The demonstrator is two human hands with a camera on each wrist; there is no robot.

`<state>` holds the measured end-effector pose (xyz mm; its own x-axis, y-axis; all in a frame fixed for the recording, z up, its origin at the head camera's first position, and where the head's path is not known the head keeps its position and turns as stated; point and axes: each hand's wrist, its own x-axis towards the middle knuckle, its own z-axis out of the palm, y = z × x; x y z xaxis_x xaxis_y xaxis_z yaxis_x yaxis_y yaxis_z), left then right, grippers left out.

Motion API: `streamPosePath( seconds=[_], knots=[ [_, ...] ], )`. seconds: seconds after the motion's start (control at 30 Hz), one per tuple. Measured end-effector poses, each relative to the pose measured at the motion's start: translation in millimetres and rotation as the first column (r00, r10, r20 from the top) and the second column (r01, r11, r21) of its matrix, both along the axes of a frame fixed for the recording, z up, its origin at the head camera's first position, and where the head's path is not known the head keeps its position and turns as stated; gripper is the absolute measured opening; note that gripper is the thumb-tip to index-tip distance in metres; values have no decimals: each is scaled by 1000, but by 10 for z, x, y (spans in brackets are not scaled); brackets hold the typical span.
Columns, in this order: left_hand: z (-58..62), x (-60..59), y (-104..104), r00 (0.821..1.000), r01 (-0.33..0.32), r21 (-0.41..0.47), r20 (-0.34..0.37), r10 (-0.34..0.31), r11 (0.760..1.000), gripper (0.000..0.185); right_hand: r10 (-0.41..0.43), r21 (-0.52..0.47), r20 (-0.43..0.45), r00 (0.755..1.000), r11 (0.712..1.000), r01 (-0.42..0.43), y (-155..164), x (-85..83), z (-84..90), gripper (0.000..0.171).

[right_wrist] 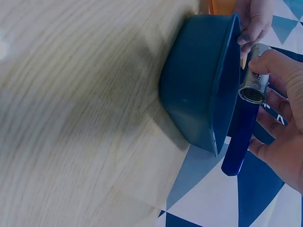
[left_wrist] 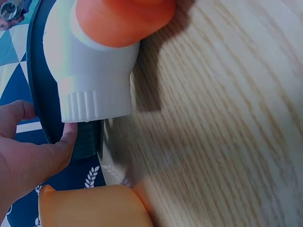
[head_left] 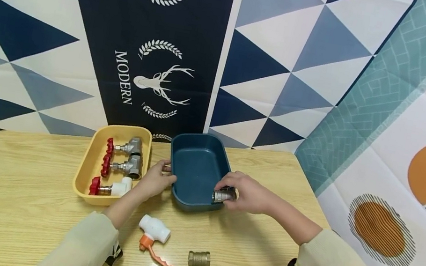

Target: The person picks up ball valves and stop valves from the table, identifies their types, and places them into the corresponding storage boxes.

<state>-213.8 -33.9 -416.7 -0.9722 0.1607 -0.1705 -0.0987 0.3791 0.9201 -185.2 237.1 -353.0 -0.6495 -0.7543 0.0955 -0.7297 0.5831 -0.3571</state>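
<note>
**Metal valve held at the near right corner of the blue tray**

The right hand (head_left: pixel 247 193) is holding a silver metal valve (head_left: pixel 222 196) just over the near right corner of the dark blue tray (head_left: pixel 203 143), a little right of the head frame's centre. Its fingers (head_left: pixel 226 184) are curling over the valve from above, with the thumb below, so the piece is sitting directly under the fingertips and inside the tray's rim rather than beyond it. In the right wrist view the valve (right_wrist: pixel 253 78) is showing its threaded open end toward the camera, and a dark blue lever handle (right_wrist: pixel 239 151) is running down from it along the palm, toward the lower part of that frame. Whether the valve is already touching the tray floor cannot be told.

The left hand (head_left: pixel 155 177) is gripping the tray's left rim, fingers hooked over the edge, steadying it on the wooden worktop (head_left: pixel 14 193). It is the farther hand from the valve.

The valve is looking short and stubby, bright nickel-coloured, with a ribbed collar at the mouth.

Left of the blue tray a yellow tray (head_left: pixel 86 167) is holding three red-wheeled valves. Lower centre, on the worktop, a white plastic valve (head_left: pixel 154 231) and a brass valve (head_left: pixel 199 260) are lying, each with an orange lever.
</note>
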Motion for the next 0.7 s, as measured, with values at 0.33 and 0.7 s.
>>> streamPosePath(
  seconds=[0.33,0.7],
  knots=[
    [-12,-5,26,1000,-11,3,-17,11,1000,61,5,-20,14,1000,1000,-4,-38,-134,12,29],
    [-36,-5,17,1000,-17,11,-19,17,1000,61,13,-8,-10,1000,1000,-13,-127,-274,7,28]
  ],
)
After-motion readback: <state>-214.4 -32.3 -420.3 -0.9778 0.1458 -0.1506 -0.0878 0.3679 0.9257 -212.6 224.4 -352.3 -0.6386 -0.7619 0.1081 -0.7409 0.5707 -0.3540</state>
